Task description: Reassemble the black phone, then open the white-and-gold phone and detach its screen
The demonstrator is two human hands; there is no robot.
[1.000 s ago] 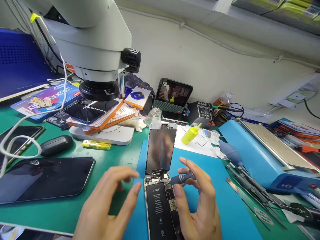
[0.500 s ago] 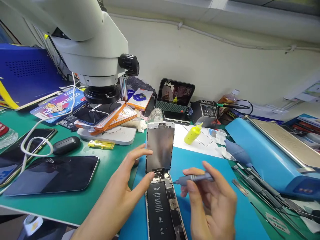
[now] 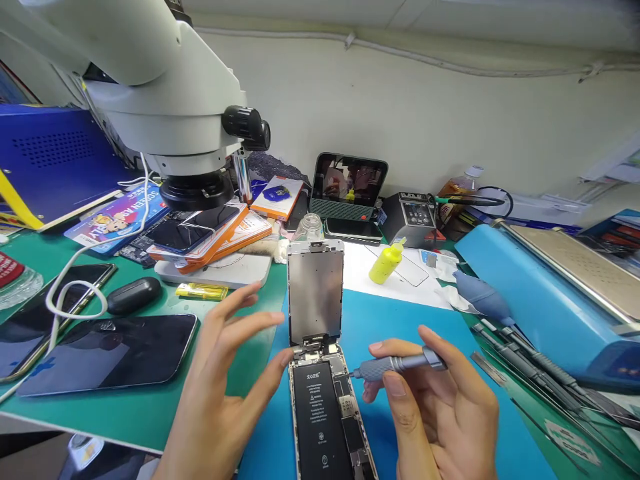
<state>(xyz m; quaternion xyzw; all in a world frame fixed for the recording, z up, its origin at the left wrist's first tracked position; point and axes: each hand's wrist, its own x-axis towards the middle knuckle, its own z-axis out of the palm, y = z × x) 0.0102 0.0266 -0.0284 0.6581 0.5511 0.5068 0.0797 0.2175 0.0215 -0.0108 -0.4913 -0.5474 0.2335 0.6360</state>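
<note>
An opened phone (image 3: pixel 320 413) lies on the blue mat (image 3: pixel 380 320), its black battery and circuit board exposed. Its screen assembly (image 3: pixel 316 293) stands upright at the far end, metal back facing me. My right hand (image 3: pixel 430 407) grips a grey screwdriver (image 3: pixel 395 364), whose tip points left, close to the phone's right edge; I cannot tell if it touches. My left hand (image 3: pixel 230 367) is open at the phone's left side, fingers spread beside the screen. Its thumb tip is near the joint between screen and body, and contact there is unclear.
A microscope (image 3: pixel 165 120) overhangs the left. Several phones lie at left, one a dark phone (image 3: pixel 110 353). Behind the mat stand a yellow bottle (image 3: pixel 386 263) and a small display (image 3: pixel 349 180). Tweezers (image 3: pixel 530 360) and a blue machine (image 3: pixel 540 287) line the right.
My left hand has drawn back left from the screen, its fingers spreading. My right hand with the screwdriver has shifted slightly right. The view has moved a little.
</note>
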